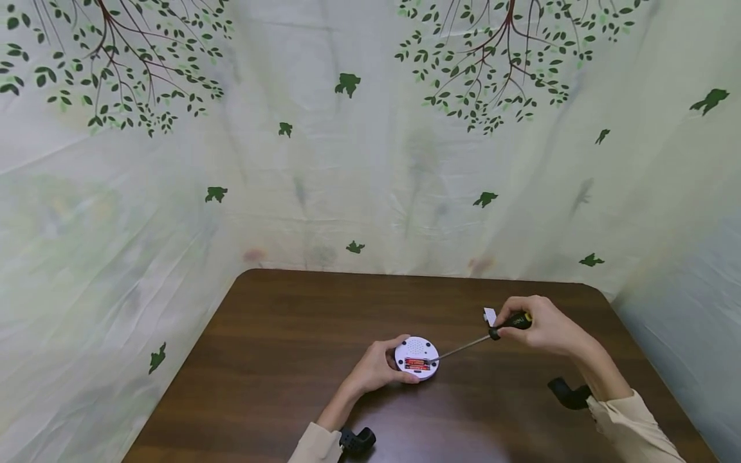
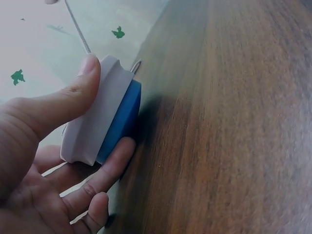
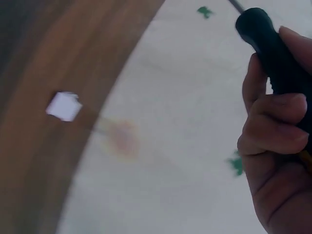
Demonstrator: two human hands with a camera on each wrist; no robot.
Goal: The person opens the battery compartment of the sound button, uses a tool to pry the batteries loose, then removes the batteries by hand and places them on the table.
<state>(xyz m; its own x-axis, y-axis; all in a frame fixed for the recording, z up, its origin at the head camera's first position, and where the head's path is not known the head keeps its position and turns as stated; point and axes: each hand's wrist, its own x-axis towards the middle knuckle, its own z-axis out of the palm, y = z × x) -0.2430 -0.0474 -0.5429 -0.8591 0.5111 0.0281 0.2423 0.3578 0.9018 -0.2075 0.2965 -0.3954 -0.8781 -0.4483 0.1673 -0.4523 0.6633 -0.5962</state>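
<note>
My left hand [image 1: 373, 370] grips a round white device [image 1: 414, 345] by its rim, thumb on one side and fingers on the other. Its back faces up, with small dark holes and a compartment holding red batteries [image 1: 417, 364]. A blue part [image 2: 122, 119] on the opposite face shows in the left wrist view. My right hand [image 1: 547, 326] holds a screwdriver [image 3: 282, 63] by its black and yellow handle. The long metal shaft [image 1: 464, 347] slants down to the left, its tip at the compartment's right end; exact contact is too small to tell.
A small white piece [image 3: 64, 106] lies on the brown wooden table [image 1: 289, 360], beyond the screwdriver handle. Black wrist mounts [image 1: 570, 393] sit on both forearms. Behind the table hangs a pale curtain [image 1: 376, 173] with printed green leaves.
</note>
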